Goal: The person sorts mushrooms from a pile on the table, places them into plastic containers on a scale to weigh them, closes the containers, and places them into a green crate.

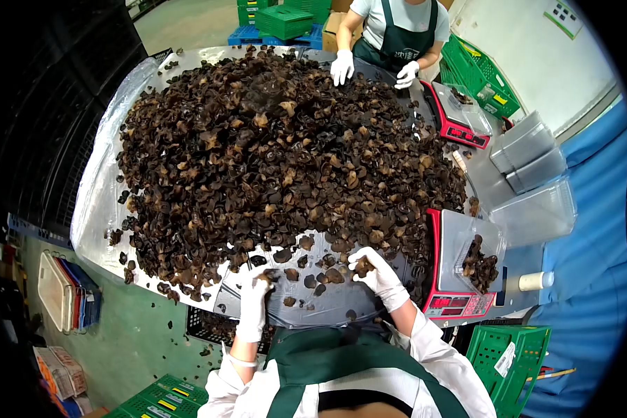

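A large heap of dark brown wood ear mushrooms (279, 153) covers most of the table in front of me. My left hand (253, 296), in a white glove, is at the near edge of the heap, its fingers closed on a wood ear mushroom (269, 276). To the right, my gloved right hand (380, 275) pinches another brown wood ear mushroom (362, 267) between thumb and fingers. Several loose pieces (319, 279) lie on the grey table surface between both hands. Right of my right hand, a red scale (435, 261) carries a clear plastic box (491, 240) with wood ear mushrooms in it.
Across the table, a co-worker in a green apron (396, 42) has two gloved hands at the heap, beside a second red scale (460, 132). Clear plastic boxes (533, 209) stack at the right. Green crates (508, 362) stand around the table; a black crate (212, 326) sits below its near edge.
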A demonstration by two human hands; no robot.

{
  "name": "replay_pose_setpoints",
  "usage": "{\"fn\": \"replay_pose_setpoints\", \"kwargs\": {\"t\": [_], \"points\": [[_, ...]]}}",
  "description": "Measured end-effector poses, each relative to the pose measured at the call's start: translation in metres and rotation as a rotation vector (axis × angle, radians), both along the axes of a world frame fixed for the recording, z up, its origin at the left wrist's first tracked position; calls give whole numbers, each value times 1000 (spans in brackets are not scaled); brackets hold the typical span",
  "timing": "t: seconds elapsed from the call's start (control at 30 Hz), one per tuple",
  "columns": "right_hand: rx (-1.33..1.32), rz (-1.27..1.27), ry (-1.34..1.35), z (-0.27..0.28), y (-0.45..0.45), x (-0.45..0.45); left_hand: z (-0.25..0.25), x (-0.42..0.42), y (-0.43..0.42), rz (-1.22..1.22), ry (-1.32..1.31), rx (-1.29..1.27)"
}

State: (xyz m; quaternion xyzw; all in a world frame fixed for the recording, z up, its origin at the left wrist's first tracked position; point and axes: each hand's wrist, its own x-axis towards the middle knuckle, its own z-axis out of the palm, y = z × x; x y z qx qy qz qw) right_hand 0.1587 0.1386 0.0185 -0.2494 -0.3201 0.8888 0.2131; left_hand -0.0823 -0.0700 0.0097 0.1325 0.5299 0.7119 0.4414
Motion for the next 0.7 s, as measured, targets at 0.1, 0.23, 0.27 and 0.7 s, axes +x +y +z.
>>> {"fn": "replay_pose_setpoints", "kwargs": {"t": [0.1, 0.23, 0.27, 0.7], "points": [[503, 105, -448, 27, -10, -33, 20, -14, 9, 89, -203, 100], [1460, 229, -642, 20, -50, -70, -1, -24, 26, -18, 302, -248], [1659, 335, -758, 17, -59, -77, -9, -24, 34, 22, 926, -202], [-226, 26, 14, -4, -39, -38, 18, 12, 66, -299, -236, 37]]}}
